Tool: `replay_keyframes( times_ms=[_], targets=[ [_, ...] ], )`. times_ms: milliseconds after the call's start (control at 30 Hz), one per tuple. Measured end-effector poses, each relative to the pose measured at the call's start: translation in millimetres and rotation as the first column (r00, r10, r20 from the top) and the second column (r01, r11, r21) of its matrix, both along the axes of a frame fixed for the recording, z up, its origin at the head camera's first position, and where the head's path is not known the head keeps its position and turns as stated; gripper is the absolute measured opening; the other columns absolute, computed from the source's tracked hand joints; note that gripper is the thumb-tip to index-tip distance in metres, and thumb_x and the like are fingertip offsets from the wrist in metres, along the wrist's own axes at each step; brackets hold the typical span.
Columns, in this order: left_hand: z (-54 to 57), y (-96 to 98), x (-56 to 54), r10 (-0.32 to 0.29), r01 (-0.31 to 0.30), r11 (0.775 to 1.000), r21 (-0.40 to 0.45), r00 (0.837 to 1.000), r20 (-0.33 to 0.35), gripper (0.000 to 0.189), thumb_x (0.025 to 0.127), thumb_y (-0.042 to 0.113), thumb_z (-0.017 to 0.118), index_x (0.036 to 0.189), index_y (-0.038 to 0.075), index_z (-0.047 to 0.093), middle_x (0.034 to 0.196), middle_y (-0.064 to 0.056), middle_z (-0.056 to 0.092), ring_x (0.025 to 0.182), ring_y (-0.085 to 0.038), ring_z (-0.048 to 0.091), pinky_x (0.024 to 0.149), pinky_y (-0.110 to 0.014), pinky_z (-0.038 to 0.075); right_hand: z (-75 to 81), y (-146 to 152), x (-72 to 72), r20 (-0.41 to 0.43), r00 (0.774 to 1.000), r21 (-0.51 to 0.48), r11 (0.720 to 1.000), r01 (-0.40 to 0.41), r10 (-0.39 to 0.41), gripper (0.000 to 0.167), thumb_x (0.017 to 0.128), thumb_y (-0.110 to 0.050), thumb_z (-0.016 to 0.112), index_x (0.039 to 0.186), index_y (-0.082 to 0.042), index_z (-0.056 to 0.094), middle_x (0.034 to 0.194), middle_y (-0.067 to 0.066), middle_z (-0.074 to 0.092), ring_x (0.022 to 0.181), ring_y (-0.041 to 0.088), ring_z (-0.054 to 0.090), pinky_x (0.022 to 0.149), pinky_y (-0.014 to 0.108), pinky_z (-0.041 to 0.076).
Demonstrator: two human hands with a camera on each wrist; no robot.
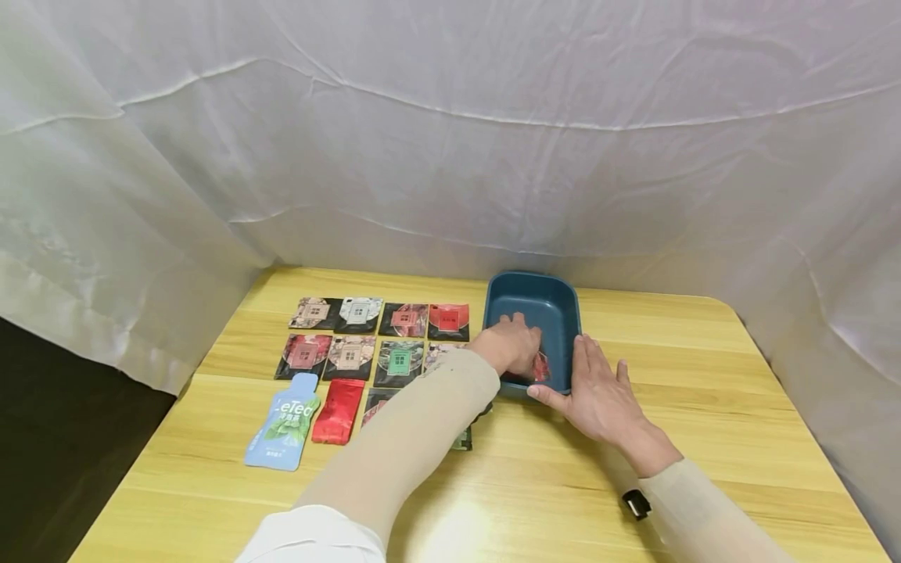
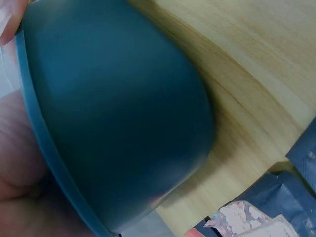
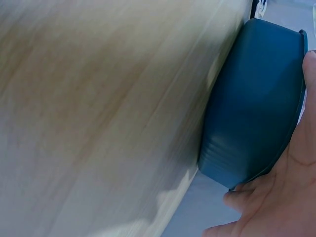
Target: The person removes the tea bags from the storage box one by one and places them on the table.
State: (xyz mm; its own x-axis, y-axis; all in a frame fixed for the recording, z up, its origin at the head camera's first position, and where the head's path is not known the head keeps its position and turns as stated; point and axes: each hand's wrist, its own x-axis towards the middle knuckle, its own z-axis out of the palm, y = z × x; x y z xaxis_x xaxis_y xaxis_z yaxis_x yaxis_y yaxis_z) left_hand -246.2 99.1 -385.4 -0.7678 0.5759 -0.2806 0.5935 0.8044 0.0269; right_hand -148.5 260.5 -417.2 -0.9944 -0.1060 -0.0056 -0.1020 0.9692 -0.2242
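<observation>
A dark blue rectangular bin (image 1: 538, 285) stands at the back of the table. My left hand (image 1: 510, 344) reaches down into it over the near left rim, its fingers beside a small red and black sachet (image 1: 540, 366) on the bin floor. How those fingertips lie on the sachet I cannot tell. The bin's wall (image 2: 118, 98) fills much of the left wrist view. With fingers extended, my right hand (image 1: 601, 391) rests along the bin's right side, its thumb at the near corner. The right wrist view shows that palm (image 3: 286, 197) against the rim.
Left of the bin lie rows of flat sachets, among them a green-labelled one (image 1: 400, 362) and a red-labelled one (image 1: 449, 320). Nearer are a red foil packet (image 1: 338, 412) and a light blue pouch (image 1: 283, 426). My left forearm covers part of them. A white curtain (image 1: 450, 172) hangs behind.
</observation>
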Motion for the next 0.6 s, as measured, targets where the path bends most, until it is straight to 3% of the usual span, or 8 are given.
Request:
replay_keyframes(
  times_ms=[100,200,333,433,600],
  targets=[
    [2.2,-0.4,3.5,0.004,-0.003,0.999,-0.053,1.000,0.008,0.076,0.094,0.055,0.074,0.153,0.013,0.051,0.156,-0.019,0.047,0.145,-0.037,0.044,0.119,-0.044,0.043,-0.9,0,-0.1,-0.010,1.000,0.005,1.000,-0.001,0.001,0.131,0.090,-0.087,0.048,0.162,0.015,0.007,0.170,0.037,0.014,0.155,0.056,0.021,0.115,0.085,0.013],
    [7.6,-1.2,8.5,0.034,-0.031,0.996,-0.089,0.999,0.030,0.072,0.097,0.051,0.072,0.154,0.012,0.051,0.156,-0.017,0.048,0.146,-0.036,0.043,0.119,-0.042,0.042,-0.9,-1,-0.4,-0.017,1.000,0.009,1.000,-0.002,0.002,0.131,0.090,-0.088,0.048,0.162,0.015,0.008,0.170,0.037,0.015,0.155,0.055,0.022,0.115,0.085,0.013],
    [10.5,2.1,11.9,0.092,-0.082,0.988,-0.130,0.993,0.074,0.074,0.101,0.047,0.066,0.162,0.016,0.040,0.164,-0.016,0.039,0.152,-0.034,0.037,0.120,-0.040,0.040,-0.8,-1,-0.3,-0.016,1.000,0.006,1.000,-0.003,0.003,0.132,0.090,-0.088,0.048,0.162,0.015,0.008,0.170,0.036,0.014,0.155,0.055,0.022,0.114,0.085,0.013],
    [10.4,3.2,12.6,0.123,-0.111,0.987,-0.117,0.987,0.101,0.079,0.100,0.046,0.066,0.166,0.018,0.032,0.168,-0.016,0.032,0.155,-0.035,0.032,0.121,-0.041,0.040,-0.3,-1,-0.1,-0.014,1.000,0.010,1.000,-0.004,0.005,0.132,0.090,-0.088,0.047,0.162,0.015,0.008,0.170,0.037,0.014,0.155,0.055,0.021,0.114,0.085,0.013],
    [8.2,0.8,11.5,0.118,-0.115,0.993,-0.040,0.990,0.076,0.082,0.095,0.048,0.074,0.161,0.017,0.036,0.162,-0.018,0.037,0.149,-0.037,0.038,0.115,-0.043,0.046,2.1,0,0.3,-0.019,1.000,0.033,0.999,-0.013,0.014,0.132,0.090,-0.089,0.046,0.161,0.016,0.010,0.168,0.039,0.015,0.155,0.057,0.019,0.117,0.083,0.011]
  ],
)
